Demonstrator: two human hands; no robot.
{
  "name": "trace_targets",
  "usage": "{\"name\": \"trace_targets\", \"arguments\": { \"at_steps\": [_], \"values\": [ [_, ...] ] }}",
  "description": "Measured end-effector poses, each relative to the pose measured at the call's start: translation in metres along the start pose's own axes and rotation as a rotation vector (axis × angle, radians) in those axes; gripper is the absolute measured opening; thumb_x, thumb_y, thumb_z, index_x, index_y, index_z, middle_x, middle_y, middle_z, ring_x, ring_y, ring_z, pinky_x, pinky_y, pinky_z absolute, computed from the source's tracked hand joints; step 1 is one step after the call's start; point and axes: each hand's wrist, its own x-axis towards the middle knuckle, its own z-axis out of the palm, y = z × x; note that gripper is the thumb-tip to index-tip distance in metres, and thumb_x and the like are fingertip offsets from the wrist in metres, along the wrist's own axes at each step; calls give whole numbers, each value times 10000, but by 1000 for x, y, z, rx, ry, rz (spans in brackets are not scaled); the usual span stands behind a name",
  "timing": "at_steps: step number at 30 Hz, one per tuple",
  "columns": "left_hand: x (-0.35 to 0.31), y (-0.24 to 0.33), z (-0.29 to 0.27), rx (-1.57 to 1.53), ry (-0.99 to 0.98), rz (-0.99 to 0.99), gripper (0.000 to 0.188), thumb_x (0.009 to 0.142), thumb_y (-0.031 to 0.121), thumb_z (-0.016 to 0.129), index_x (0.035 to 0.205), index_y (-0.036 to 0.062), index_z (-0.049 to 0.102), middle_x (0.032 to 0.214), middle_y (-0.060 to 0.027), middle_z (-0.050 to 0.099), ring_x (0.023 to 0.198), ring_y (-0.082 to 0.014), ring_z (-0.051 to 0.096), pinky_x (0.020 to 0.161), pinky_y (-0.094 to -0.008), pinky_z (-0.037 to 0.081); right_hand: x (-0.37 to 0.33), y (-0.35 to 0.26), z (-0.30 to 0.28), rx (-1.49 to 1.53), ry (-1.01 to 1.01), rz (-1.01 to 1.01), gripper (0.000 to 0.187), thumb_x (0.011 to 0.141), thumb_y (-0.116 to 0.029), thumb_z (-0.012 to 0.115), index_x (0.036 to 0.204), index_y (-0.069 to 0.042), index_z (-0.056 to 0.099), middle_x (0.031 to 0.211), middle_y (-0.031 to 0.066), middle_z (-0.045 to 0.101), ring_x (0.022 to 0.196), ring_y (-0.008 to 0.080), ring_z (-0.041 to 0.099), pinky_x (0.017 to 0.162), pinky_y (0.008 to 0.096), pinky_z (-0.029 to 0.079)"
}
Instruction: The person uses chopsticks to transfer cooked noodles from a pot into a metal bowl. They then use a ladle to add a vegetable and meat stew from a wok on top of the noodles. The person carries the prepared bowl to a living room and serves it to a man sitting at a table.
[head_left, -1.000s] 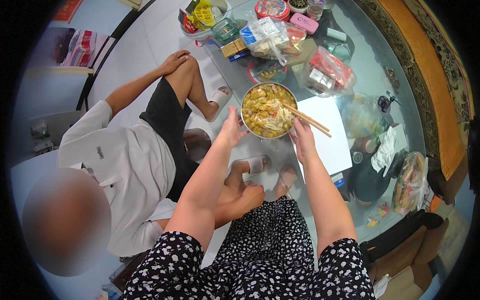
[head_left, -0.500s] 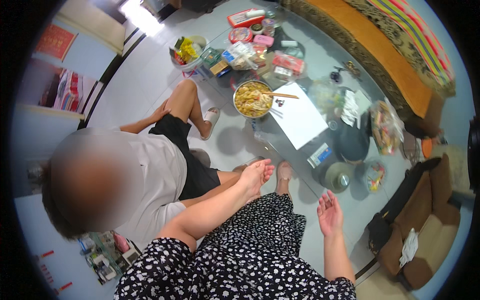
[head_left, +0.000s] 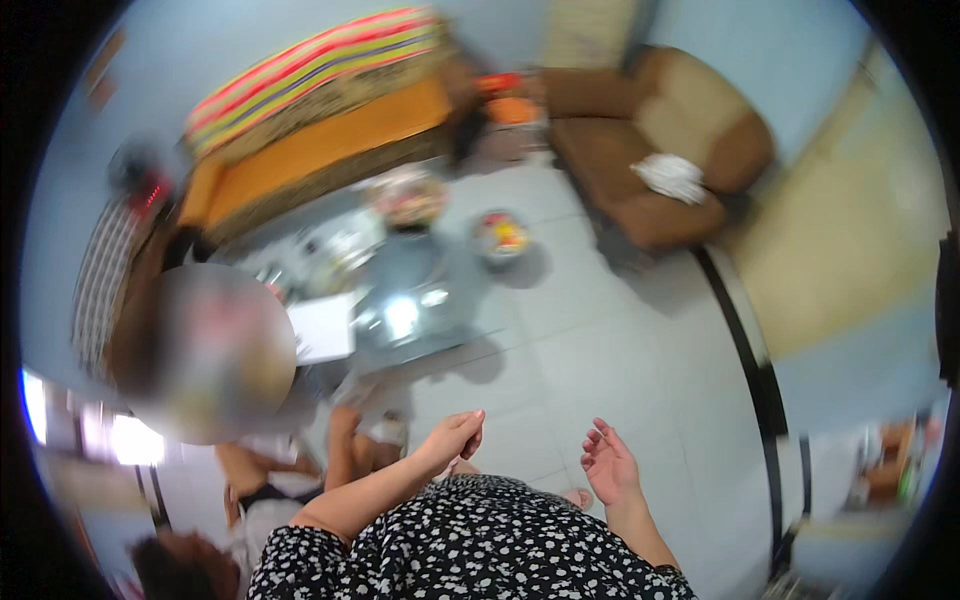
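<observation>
My left hand [head_left: 452, 441] is held in front of my patterned dress [head_left: 480, 535], its fingers curled in and nothing visible in them. To its right my right hand [head_left: 610, 466] hangs open, palm partly up and fingers apart, holding nothing. Both hands are in the air above the tiled floor and touch no object. The glass table [head_left: 460, 338] lies beyond my left hand. On the table are a white sheet [head_left: 324, 328] and a bag of mixed packets [head_left: 408, 197], both blurred.
Another person [head_left: 270, 530] sits at the lower left, near my left arm. A round bin with colourful contents [head_left: 502, 238] stands on the floor beyond the table. A brown armchair [head_left: 610, 170] with a white cloth [head_left: 670, 178] is far right of it; an orange sofa [head_left: 330, 150] is far left.
The view has swung right, so the table now lies farther left and the armchair farther up. My left fingers have curled in from open; my right hand stays open.
</observation>
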Motion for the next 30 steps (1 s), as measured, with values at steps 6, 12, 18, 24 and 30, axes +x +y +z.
{"name": "trace_targets", "arguments": {
  "at_steps": [6,12,18,24,30],
  "values": [
    [95,-35,280,394,-632,-37,404,987,382,370,735,86,481,570,17,396,509,-83,337,471,-227,283,-149,-72,-242,253,140,-522,284,940,-248,484,1150,-65,541,942,41,587,833,146,555,692,259,463],
    [124,-79,502,753,-858,78,293,975,234,393,1029,11,576,608,26,409,533,-75,348,482,-223,317,-257,-100,-417,516,242,-801,280,942,-245,488,1149,-63,538,927,53,596,826,150,567,687,261,485],
    [196,-79,640,701,-802,-161,248,835,7,413,990,19,606,622,1,458,533,-91,398,474,-229,326,-322,-240,-485,535,246,-871,262,949,-221,481,1145,-63,553,953,43,609,847,155,587,701,283,492],
    [368,-36,798,660,-714,-69,211,724,-48,342,730,69,517,611,-29,479,480,-112,402,423,-240,327,-346,-395,-549,544,413,-954,224,927,-136,518,1131,-54,563,947,50,620,821,153,593,698,280,491],
    [413,-56,1140,964,-1143,64,110,828,108,472,774,54,551,662,-23,516,598,-116,482,519,-263,411,-415,-520,-654,645,733,-1123,159,903,-88,544,1056,-48,567,925,67,615,811,170,591,665,286,494]
  ]
}}
